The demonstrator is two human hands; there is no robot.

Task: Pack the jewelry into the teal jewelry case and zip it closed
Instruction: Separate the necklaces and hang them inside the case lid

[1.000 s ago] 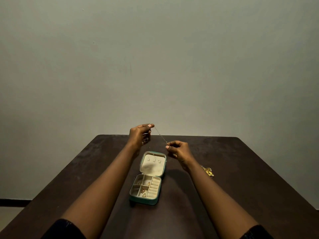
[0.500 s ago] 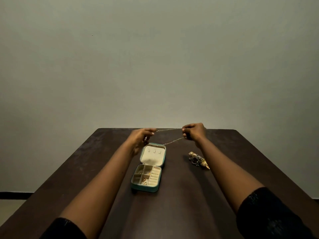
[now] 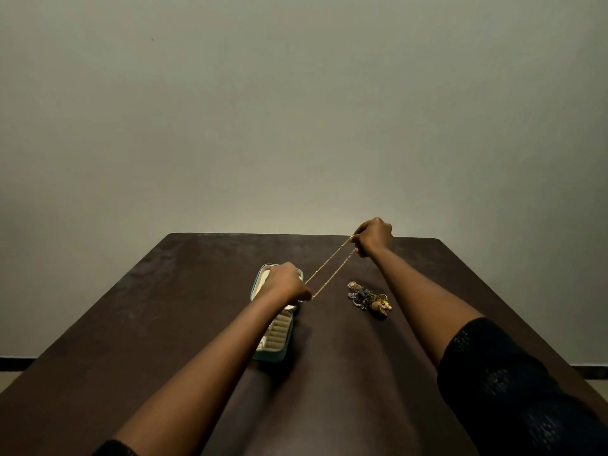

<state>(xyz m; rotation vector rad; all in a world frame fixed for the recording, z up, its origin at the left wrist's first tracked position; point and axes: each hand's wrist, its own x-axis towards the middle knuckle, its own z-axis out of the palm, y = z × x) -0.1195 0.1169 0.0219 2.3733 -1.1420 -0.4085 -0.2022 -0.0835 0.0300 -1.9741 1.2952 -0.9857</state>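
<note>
1. The teal case [image 3: 273, 355] lies open a little left of the frame's centre on the dark table [image 3: 148, 324]. Its lid stands up behind the left hand, and cream ring rolls show in its base. The forearm hides the rest of the base.
2. The left hand [image 3: 287, 284] is curled over the case and pinches one end of a thin gold chain [image 3: 330, 265].
3. The right hand [image 3: 375, 236], higher and further right near the table's far edge, is curled too and pinches the other end. The chain runs between them as a doubled, stretched line above the table.
4. A small heap of rings and other pieces [image 3: 369, 298] lies right of centre, below the chain and apart from the case.
5. The job looks part done at most: the chain is not yet in the case, the heap waits, and the case is unzipped.
</note>
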